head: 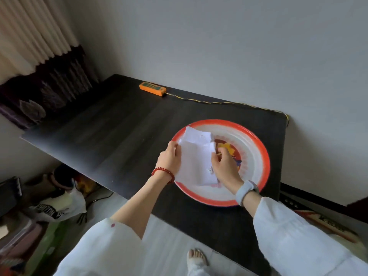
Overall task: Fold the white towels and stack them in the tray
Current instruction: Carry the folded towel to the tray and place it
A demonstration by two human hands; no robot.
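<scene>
White towels [196, 156] sit folded in the round tray [260, 156], stacked on its left half, top one over a lower one that sticks out at the far end. Small printed tag shows near the top towel's right near corner. Tray has a red-orange rim, white ribbed wall, colourful print in the centre, partly covered by the towels. Tray stands on the dark table [119, 126], right side, near the front edge.

Left hand [169, 158] is at the left edge of the stack, fingers [175, 145] curled round the towel edge, gripping it. Red bead bracelet [162, 172] on that wrist. Right hand [225, 166] is at the right edge of the stack, fingers [220, 151] bent, pinching the top towel's edge; exact contact is blurred. Grey watch [247, 191] on that wrist. Both arms in loose white sleeves [294, 236].

Orange power strip [152, 88] lies at the far edge of the table, against the wall, well apart from the tray, its yellow cord [219, 102] running right along the table's back edge. Curtain [29, 30] hangs far left, pale above, dark below. Plastic bag [61, 206] and clutter on the floor left of the table. Bare foot [196, 255] visible on the floor below.
</scene>
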